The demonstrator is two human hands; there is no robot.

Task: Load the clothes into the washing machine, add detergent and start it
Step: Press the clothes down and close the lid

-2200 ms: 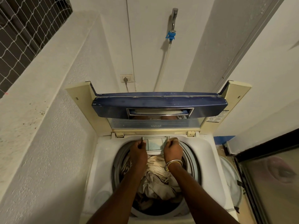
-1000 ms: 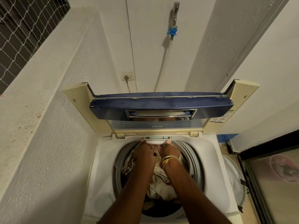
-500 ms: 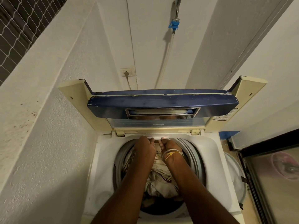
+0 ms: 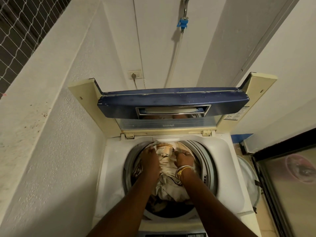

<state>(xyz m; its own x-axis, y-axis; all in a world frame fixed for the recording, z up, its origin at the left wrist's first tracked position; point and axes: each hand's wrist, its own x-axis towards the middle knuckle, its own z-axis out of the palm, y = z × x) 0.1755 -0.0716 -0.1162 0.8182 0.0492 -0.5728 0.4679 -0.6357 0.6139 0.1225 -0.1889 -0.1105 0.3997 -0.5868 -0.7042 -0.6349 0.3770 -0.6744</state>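
A white top-loading washing machine [image 4: 222, 151] stands below me with its blue lid [image 4: 171, 103] raised against the back. Beige and cream clothes [image 4: 166, 182] fill the drum. Both of my hands are inside the drum, at its rear, and lie on the pile. My left hand [image 4: 150, 158] presses palm down on the left side, its fingertips hidden in the cloth. My right hand [image 4: 183, 159], with bangles at the wrist, has its fingers curled on a fold. The detergent drawer [image 4: 165, 139] on the rear rim sits flush. The control panel [image 4: 171, 235] shows at the bottom edge.
A rough white wall hugs the machine's left side. A wall socket [image 4: 135, 75] and a blue tap [image 4: 183, 23] with a hose are behind the lid. A white round tub [image 4: 248, 177] and a dark-framed glass door [image 4: 290, 185] stand to the right.
Both hands held the pulled-out detergent drawer, pushed it in flush with the rear rim, then dropped onto the clothes and spread apart.
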